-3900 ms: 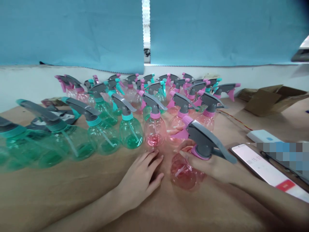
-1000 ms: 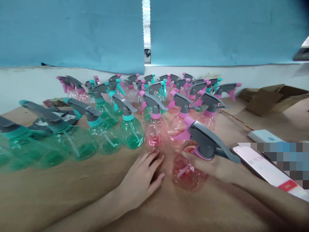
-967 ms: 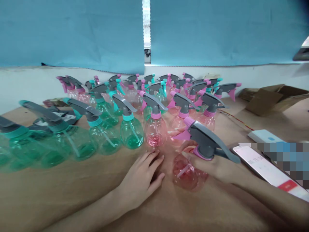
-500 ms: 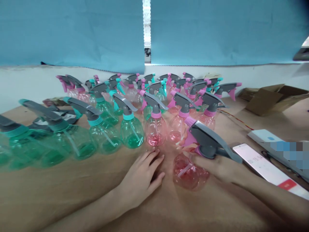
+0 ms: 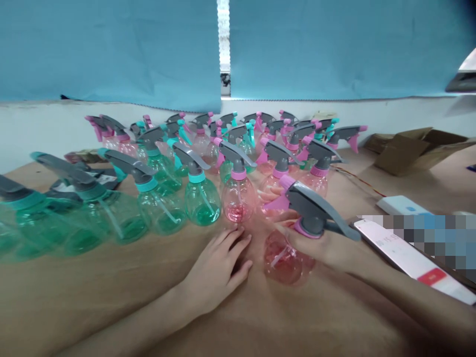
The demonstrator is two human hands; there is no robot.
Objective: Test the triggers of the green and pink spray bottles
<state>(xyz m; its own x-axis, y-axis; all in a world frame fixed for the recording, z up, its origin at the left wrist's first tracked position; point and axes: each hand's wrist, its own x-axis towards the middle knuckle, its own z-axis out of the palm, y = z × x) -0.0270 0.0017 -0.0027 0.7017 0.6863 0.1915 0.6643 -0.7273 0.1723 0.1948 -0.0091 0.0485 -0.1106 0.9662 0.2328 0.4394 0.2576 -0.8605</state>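
Blue cloth (image 5: 111, 49) hangs behind a brown counter (image 5: 92, 292) crowded with spray bottles (image 5: 203, 201).
The right hand (image 5: 327, 250) has its grip wrapped round the neck of a pink spray bottle (image 5: 283, 260) at the near side of the counter, left of a phone (image 5: 399, 255); the left hand (image 5: 217, 263), grip loosely spread, lies palm-down beside it, fingertips near another pink bottle (image 5: 238, 198).

Blue sheets (image 5: 111, 49) hang abv wht wall (image 5: 44, 126), brt gap (image 5: 224, 34) btwn.

My pink bottle (image 5: 288, 270) has a grey-and-pink spray head (image 5: 310, 203), one green bottle (image 5: 204, 203) a turquoise collar (image 5: 197, 177), and the cloth (image 5: 111, 49) is plain blue.
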